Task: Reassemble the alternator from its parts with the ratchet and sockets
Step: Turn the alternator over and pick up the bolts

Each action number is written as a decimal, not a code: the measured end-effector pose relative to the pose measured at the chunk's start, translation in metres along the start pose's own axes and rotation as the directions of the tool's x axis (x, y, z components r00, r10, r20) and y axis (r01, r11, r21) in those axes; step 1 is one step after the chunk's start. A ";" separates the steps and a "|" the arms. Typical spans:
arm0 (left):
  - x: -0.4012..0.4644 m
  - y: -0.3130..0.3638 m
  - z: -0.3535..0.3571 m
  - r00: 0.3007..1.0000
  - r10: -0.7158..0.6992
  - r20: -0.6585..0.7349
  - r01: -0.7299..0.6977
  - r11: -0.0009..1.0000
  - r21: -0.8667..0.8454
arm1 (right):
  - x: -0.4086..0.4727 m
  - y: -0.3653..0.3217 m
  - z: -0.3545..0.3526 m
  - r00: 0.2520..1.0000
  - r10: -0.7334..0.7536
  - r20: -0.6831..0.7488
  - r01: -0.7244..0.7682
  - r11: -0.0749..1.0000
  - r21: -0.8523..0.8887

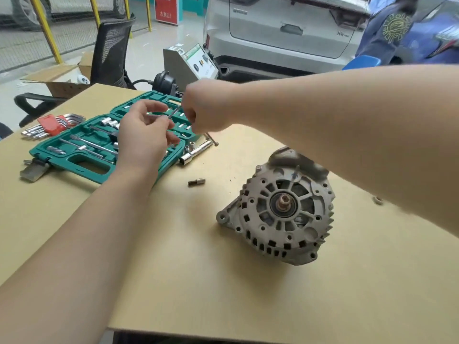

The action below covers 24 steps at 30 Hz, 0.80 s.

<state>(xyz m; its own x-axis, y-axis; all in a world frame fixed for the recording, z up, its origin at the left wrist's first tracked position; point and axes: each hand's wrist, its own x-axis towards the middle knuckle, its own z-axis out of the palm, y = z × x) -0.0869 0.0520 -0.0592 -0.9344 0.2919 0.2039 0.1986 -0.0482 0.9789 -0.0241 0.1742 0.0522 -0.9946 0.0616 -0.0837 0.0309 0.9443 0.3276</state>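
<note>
The alternator is showing dull grey, its shaft coppery; the case is lying green; the hex keys' holder is glowing red; the table is looking tan; the car is gleaming white.

Car workshop: parked SUV, socket set, yellow barriers

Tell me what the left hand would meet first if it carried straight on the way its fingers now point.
Probably the right hand: the left hand points up and right across the green socket case, and both hands already meet at a thin metal bit. Depth is unclear, so it might pass just beneath.
</note>
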 end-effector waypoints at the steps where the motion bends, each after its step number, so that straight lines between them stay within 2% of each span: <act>1: -0.002 0.004 0.001 0.999 -0.034 0.023 0.035 0.997 -0.067 | -0.011 0.007 -0.012 0.994 0.058 -0.090 -0.044 0.986 0.158; 2: -0.006 0.009 0.003 0.996 -0.061 0.070 0.071 0.986 -0.149 | -0.025 0.013 -0.022 0.978 0.133 -0.158 -0.071 0.935 0.347; 4: -0.017 0.018 0.009 0.976 -0.081 0.204 0.145 0.936 -0.322 | -0.058 0.018 -0.031 0.931 0.273 -0.241 -0.033 0.722 0.691; 6: -0.033 0.030 0.021 0.941 -0.058 0.334 0.213 0.867 -0.450 | -0.091 0.020 -0.029 0.876 0.377 -0.301 0.064 0.526 0.848; 9: -0.054 0.046 0.041 0.867 0.043 0.497 0.268 0.799 -0.538 | -0.132 0.022 -0.012 0.760 0.533 -0.372 0.161 0.400 0.902; 12: -0.065 0.057 0.056 0.751 0.123 0.649 0.316 0.797 -0.515 | -0.162 0.024 0.013 0.630 0.686 -0.363 0.234 0.278 0.932; 14: -0.069 0.062 0.063 0.689 0.118 0.716 0.348 0.812 -0.469 | -0.173 0.023 0.024 0.593 0.729 -0.341 0.263 0.226 0.938; 15: -0.071 0.063 0.065 0.672 0.112 0.732 0.363 0.812 -0.458 | -0.176 0.023 0.027 0.591 0.727 -0.349 0.264 0.234 0.936; 18: -0.075 0.066 0.073 0.718 0.115 0.686 0.350 0.793 -0.499 | -0.179 0.026 0.030 0.606 0.682 -0.409 0.259 0.317 0.912; 20: -0.073 0.068 0.077 0.752 0.109 0.649 0.364 0.753 -0.549 | -0.183 0.028 0.035 0.578 0.691 -0.434 0.299 0.315 0.901; 24: -0.065 0.066 0.074 0.775 0.066 0.629 0.439 0.660 -0.610 | -0.199 0.031 0.056 0.412 0.831 -0.374 0.460 0.165 0.873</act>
<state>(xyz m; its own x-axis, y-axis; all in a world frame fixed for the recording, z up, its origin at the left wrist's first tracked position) 0.0085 0.1011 -0.0090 -0.5248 0.8237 0.2147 -0.4593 -0.4864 0.7432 0.1809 0.2094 0.0261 -0.4214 0.6892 0.5894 -0.3654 0.4658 -0.8059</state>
